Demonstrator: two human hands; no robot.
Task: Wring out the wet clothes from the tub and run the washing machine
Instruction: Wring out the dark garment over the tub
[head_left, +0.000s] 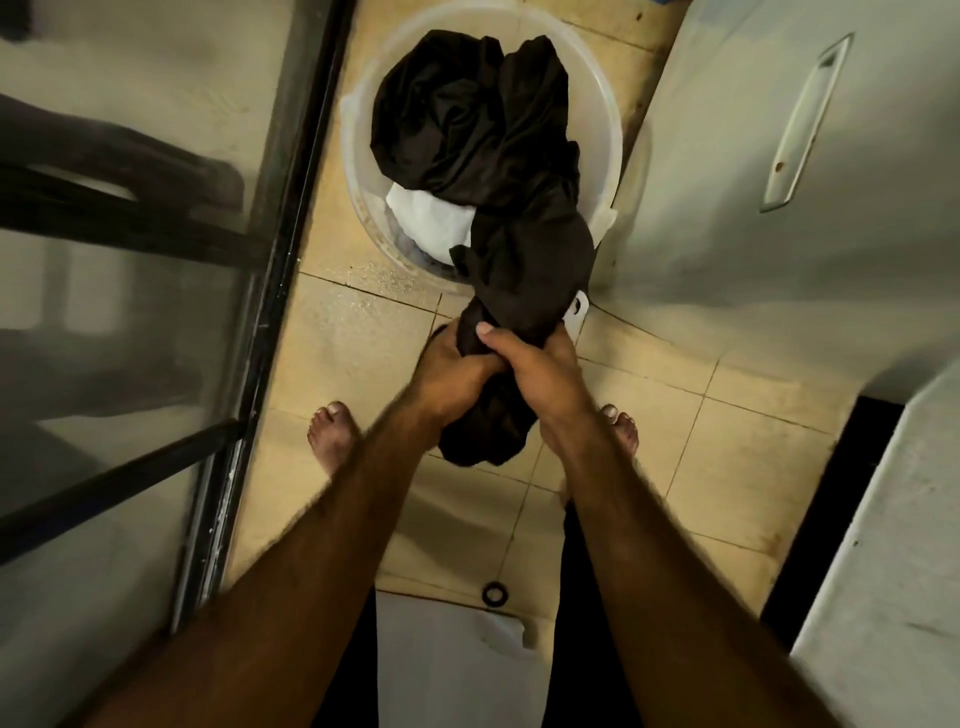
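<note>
Black garment (519, 249) gripped by curled fingers (497, 339) of left hand (451, 366) and right hand (537, 371).

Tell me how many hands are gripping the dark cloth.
2. The left hand grips the twisted dark cloth on its left side; the right hand grips it right beside. The cloth's far end lies in the tub. No hand is hidden.

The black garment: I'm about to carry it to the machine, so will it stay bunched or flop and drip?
Probably floppy: the black garment sags in loose folds from the tub to the left hand and right hand, with a tail hanging below. Likely water-heavy, since both hands grip it; it may drip.
</note>
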